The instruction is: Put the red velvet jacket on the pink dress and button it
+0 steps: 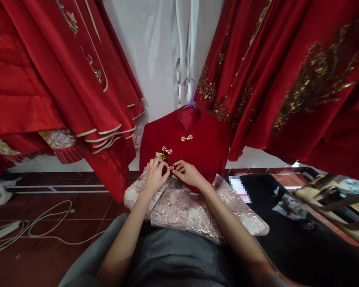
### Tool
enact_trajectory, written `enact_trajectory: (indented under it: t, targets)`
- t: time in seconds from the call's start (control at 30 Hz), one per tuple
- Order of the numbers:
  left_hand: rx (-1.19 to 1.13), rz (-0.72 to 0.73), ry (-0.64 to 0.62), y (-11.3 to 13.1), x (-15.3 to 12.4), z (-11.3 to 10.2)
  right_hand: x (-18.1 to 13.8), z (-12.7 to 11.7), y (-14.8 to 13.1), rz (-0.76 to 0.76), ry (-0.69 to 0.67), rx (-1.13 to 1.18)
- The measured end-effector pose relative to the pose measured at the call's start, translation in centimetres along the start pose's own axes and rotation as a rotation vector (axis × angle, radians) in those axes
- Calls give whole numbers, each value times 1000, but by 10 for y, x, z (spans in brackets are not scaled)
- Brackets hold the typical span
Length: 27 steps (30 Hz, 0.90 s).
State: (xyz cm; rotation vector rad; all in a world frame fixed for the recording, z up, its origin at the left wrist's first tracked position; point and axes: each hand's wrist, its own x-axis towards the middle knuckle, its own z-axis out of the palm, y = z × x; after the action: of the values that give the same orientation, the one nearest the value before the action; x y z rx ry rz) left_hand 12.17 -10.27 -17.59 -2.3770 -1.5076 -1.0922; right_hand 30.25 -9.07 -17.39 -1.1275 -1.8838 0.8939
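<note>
A dark red velvet top [203, 149] on a purple hanger [190, 95] lies in front of me over a pale pink brocade garment [191, 211] on my lap. Pearl knot fastenings [186, 138] run down its front. My left hand [154, 174] and my right hand [187, 172] meet at the lower fastening [171, 167], fingers pinched on it. A gold ornament [161, 155] sits just above my left fingers.
Red embroidered gowns hang at the left [48, 79] and right [302, 79] against a white wall. A white power strip and cable [6, 231] lie on the red tiled floor at the left. A black surface [293, 223] is at my right.
</note>
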Motion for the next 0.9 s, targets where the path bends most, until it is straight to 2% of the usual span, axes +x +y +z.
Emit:
enact_trajectory:
  t: [0.27, 0.37, 0.5, 0.77, 0.9]
  targets:
    - [65, 114, -169, -15, 25, -5, 0, 4, 4, -9, 1, -47]
    - [74, 197, -274, -17, 38, -8, 1, 4, 5, -1, 0, -38]
    - [0, 295, -379, -21, 45, -16, 1, 2, 3, -3, -20, 17]
    - [-149, 227, -328, -22, 34, -17, -1, -2, -7, 12, -1, 106]
    - [-102, 250, -316, -21, 35, -15, 0, 1, -7, 26, 21, 111]
